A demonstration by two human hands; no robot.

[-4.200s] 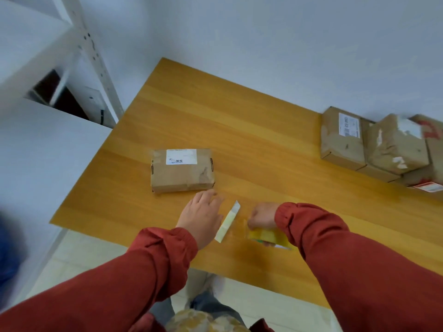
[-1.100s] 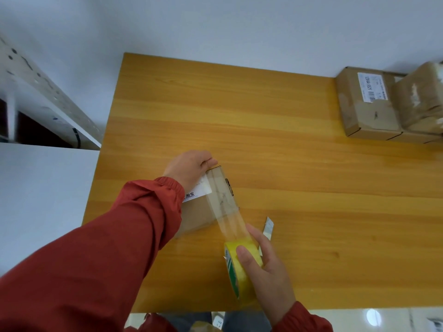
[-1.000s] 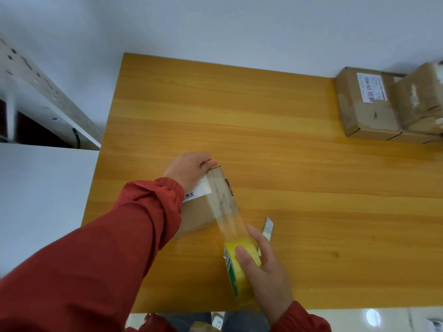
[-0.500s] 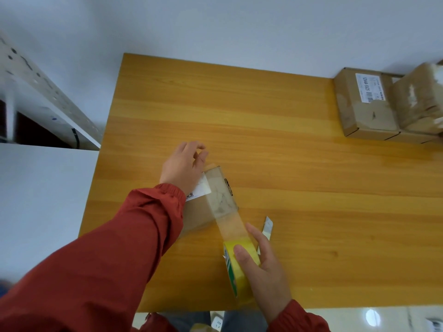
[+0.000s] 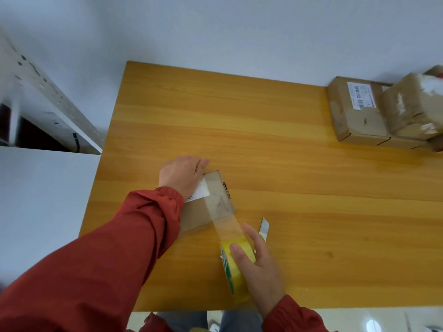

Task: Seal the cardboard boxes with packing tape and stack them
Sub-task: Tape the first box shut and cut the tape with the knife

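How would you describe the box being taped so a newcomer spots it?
On the wooden table, skip the pile of boxes in the far right corner and look front left. One small brown box lies alone there under the left hand. Only it has clear tape running from its top to the yellow roll in the right hand.

One tape roll (image 5: 236, 267), one cutter (image 5: 263, 227), several boxes (image 5: 196, 218)
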